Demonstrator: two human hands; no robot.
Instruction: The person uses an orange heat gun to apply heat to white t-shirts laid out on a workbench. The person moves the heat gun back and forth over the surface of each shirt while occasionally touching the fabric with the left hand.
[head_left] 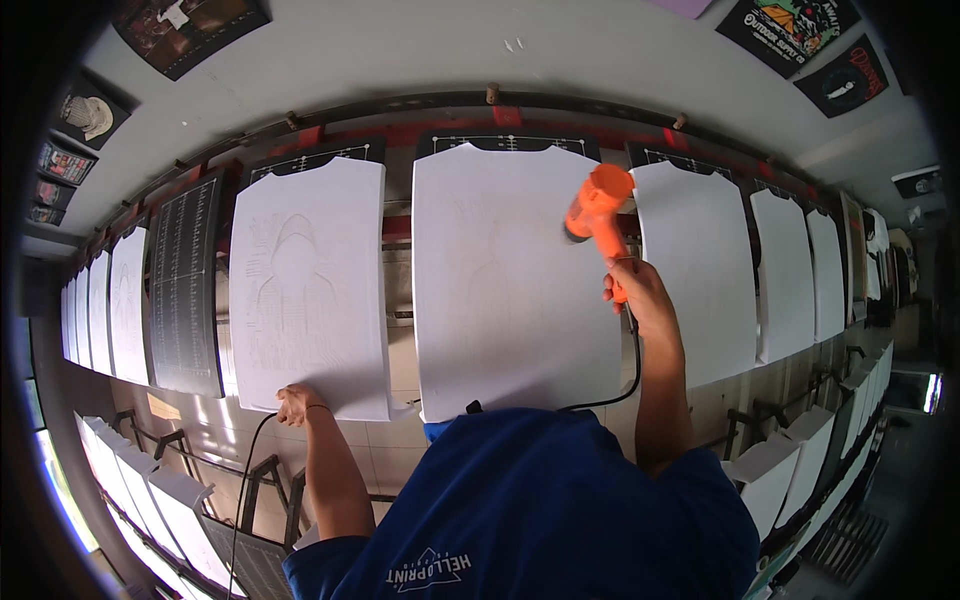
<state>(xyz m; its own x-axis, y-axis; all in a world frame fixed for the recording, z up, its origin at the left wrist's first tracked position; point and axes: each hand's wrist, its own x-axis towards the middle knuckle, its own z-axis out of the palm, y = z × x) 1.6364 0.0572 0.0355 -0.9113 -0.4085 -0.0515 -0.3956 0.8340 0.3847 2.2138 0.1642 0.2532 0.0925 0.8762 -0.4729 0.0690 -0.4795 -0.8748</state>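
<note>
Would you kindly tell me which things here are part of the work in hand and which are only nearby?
In use:
- orange heat gun, held in the right hand, aimed at the middle white sheet
- its black cord
- left white sheet, lower edge touched by the left hand

Only nearby:
- black gridded board
- other white sheets along the row
- dark prints on the wall

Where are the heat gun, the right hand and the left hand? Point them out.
heat gun (598, 205), head view, orange body.
right hand (632, 287), head view, back of the hand on the grip.
left hand (296, 405), head view, knuckles at the sheet's lower edge.
</note>
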